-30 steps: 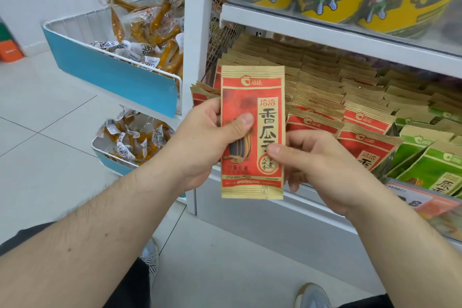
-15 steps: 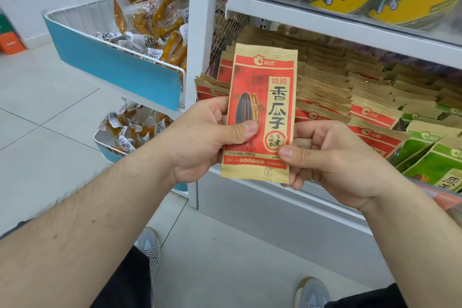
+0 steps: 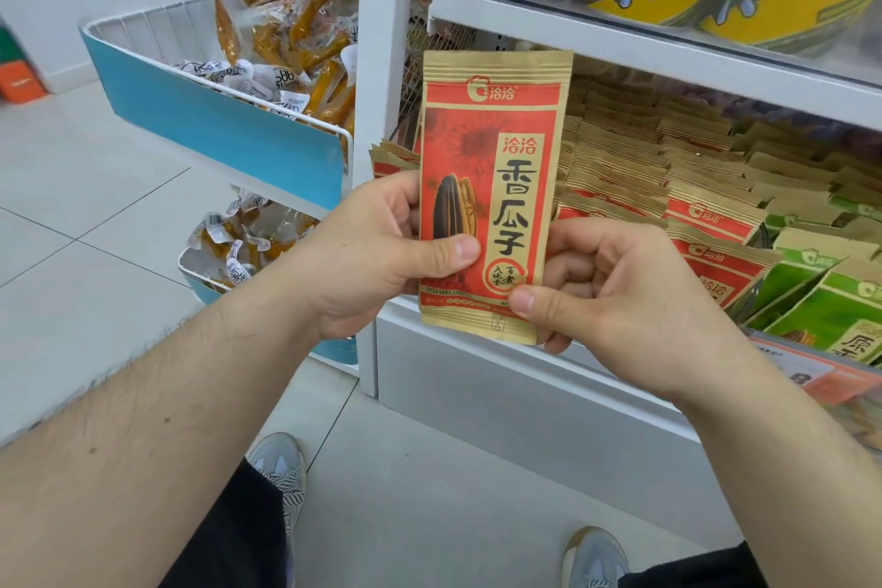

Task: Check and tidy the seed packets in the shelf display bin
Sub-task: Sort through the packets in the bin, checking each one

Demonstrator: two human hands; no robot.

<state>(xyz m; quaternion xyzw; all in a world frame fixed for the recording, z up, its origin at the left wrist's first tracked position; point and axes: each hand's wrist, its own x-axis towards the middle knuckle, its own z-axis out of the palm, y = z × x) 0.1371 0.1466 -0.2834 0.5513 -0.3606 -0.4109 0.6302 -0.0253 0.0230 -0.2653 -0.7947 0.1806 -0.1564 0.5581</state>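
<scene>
Here, both hands grasp one red seed packet upright, just in front of the shelf bin; the left hand pinches its left edge, thumb on the front. The right hand pinches its lower right corner; rows of red packets fill the bin behind it.

"洽洽 香瓜子" on held packet

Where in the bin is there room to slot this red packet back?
Little bare room shows. The red rows are packed tight, with green packets crowding the right. The likeliest gap is the front-left corner, behind the held packet, by the loose packets beside the white upright.
</scene>
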